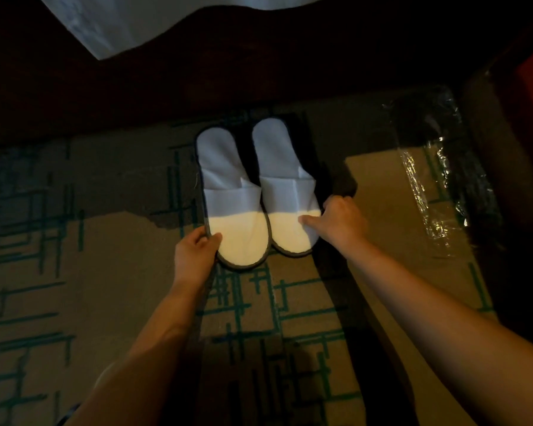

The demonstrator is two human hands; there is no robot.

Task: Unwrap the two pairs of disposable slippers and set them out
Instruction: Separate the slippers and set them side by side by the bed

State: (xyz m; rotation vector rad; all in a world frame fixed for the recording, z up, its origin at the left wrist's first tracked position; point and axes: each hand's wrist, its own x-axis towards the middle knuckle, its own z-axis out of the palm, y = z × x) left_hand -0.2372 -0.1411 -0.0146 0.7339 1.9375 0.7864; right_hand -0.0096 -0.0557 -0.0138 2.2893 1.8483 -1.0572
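Left hand (194,256) first: thumb laid over the heel rim of the left slipper (233,198), the fingers curled under its edge, so that heel is pinched. Across the way, the right hand (340,221) has its thumb pressed flat on the insole of the right slipper (285,186), with the other fingers curled over the outer rim, gripping the heel from the side. Both slippers are out of any wrapping, white with a dark piping, lying sole-down on the patterned carpet (74,256), side by side and nearly touching at the heels, toes pointing away from the person toward the dark bed base (136,87). White bedding (120,23) hangs over the top of the view.

Off to the right, well apart from the pair, lies a crinkled clear plastic wrapper (428,186); it is too dark there to tell whether the second pair is inside.

This looks like the squaring-up of pair one, roughly the halfway mark. To do it well: keep the grips low and light at the heels, nudge until the two heels line up, since the left one sits a touch nearer the person, and keep the toes parallel. Let go flat, without dragging the thin soles on the carpet pile.
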